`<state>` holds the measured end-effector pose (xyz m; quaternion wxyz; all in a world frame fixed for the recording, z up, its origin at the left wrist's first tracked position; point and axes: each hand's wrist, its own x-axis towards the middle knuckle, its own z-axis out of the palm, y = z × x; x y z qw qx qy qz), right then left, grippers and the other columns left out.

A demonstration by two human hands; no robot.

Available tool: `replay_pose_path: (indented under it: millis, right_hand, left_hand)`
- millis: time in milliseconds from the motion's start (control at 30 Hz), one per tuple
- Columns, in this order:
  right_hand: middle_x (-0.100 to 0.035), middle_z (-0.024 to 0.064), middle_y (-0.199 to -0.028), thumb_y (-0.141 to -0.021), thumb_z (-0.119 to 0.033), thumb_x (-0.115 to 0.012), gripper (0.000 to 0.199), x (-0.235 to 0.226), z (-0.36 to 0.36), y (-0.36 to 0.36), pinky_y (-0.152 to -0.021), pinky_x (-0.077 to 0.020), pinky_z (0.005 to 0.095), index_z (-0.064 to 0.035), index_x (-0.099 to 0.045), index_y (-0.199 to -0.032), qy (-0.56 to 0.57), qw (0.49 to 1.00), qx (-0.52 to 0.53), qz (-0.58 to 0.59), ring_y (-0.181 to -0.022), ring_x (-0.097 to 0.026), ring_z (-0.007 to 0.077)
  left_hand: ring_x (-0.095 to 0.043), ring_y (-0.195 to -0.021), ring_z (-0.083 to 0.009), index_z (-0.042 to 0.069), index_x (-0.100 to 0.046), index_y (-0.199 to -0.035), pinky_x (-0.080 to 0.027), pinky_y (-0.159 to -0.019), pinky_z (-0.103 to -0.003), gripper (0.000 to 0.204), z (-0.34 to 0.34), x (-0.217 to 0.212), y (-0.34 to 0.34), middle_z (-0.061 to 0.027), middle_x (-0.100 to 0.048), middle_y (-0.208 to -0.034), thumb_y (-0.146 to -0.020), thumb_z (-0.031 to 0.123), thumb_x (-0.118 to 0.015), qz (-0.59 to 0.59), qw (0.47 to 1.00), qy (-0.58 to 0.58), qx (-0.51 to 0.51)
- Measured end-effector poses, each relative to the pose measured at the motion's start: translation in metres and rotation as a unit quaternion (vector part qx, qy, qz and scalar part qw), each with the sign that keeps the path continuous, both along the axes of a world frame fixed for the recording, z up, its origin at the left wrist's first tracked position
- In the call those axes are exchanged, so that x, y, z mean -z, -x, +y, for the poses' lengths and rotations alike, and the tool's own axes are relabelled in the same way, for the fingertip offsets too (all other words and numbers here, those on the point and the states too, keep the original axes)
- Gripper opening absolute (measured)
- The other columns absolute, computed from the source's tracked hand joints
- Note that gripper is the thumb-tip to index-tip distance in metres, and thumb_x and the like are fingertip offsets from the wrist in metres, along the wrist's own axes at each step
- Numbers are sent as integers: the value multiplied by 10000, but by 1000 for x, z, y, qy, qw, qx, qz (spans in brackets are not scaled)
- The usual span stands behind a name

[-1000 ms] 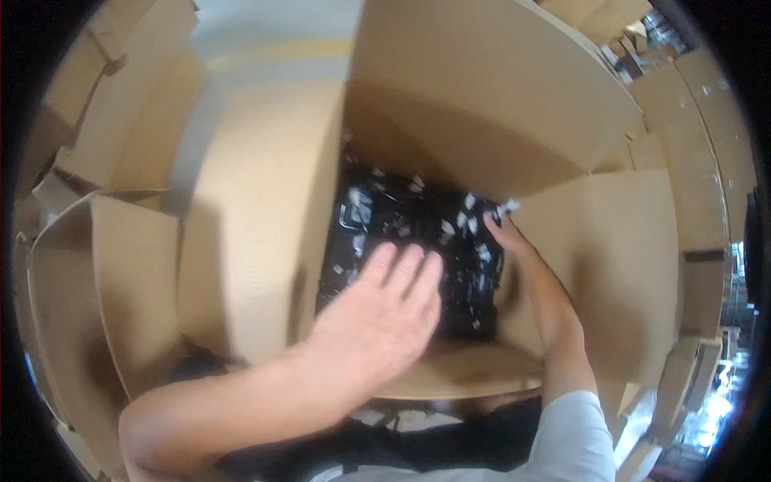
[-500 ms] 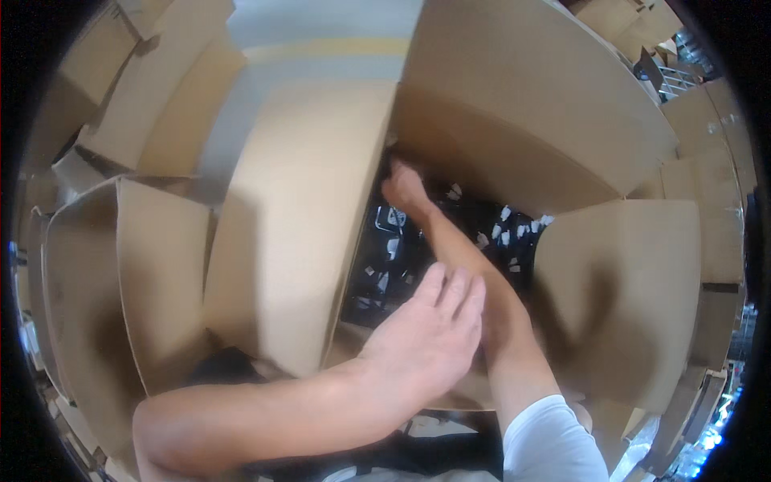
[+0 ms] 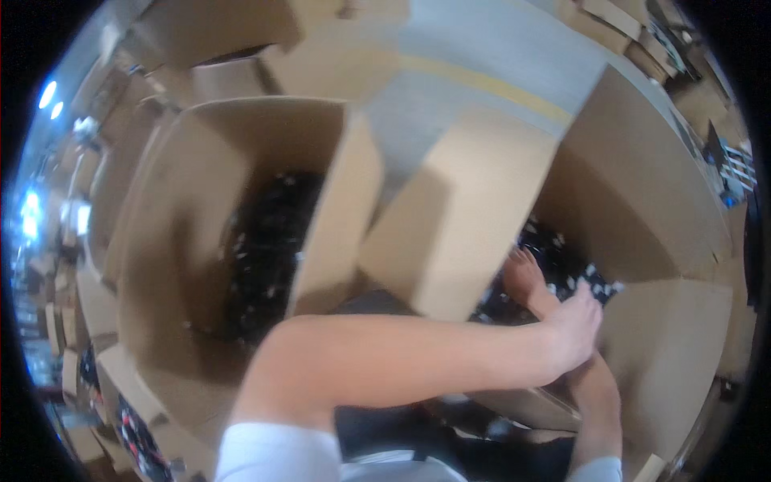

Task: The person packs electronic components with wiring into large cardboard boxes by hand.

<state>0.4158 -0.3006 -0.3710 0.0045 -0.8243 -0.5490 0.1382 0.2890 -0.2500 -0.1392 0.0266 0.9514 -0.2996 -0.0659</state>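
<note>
Reaching with the right hand [image 3: 525, 275] among black, white-flecked pieces [image 3: 552, 244] low in the right-hand carton [image 3: 673, 345], toward its left side — with fingers slightly bent; cannot tell whether gripping anything. Crossing over the right forearm [image 3: 596, 395] with the left hand [image 3: 574, 328], its fingers close together; cannot tell its hold either. Judging the right-hand carton only part-filled and unsealed, with a flap [image 3: 488, 193] folded outward. Can see more black pieces [image 3: 269, 261] low in the left-hand carton [image 3: 165, 297] — also unclosed.
</note>
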Motion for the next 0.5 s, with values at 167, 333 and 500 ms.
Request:
replay_pose_path:
  millis: [167, 333, 500]
  right_hand:
    - [-618, 121, -1248, -947, -76, -480, 321, -85, -6, 71, -1074, -415, 433, -71, -603, -1243, -21, 976, -39, 215, -1189, -561, 268]
    - [-633, 15, -932, -1075, -275, -428, 370, -149, -13, 130, -827, -470, 278, 0, -645, -956, 13, 898, 70, 434, -898, -558, 129]
    - [-679, 165, -944, -930, -310, -692, 345, -169, -39, 163, -832, -519, 374, 16, -661, -1039, -105, 923, 33, 370, -935, -676, 254]
  left_hand:
    - [-602, -1194, -322, 47, -732, -1145, -402, -1046, -514, 330, 32, -7, 10, -176, -660, -1237, -874, 224, -665, -76, 995, 46, -44]
    - [-725, -954, -264, 82, -766, -942, -566, -796, -429, 185, 100, -54, 34, -133, -744, -977, -826, 202, -684, -115, 989, 54, -82]
    - [-692, -921, -298, 39, -683, -1131, -557, -821, -390, 266, 251, -101, 129, -150, -704, -917, -895, 162, -677, -300, 875, 331, -185]
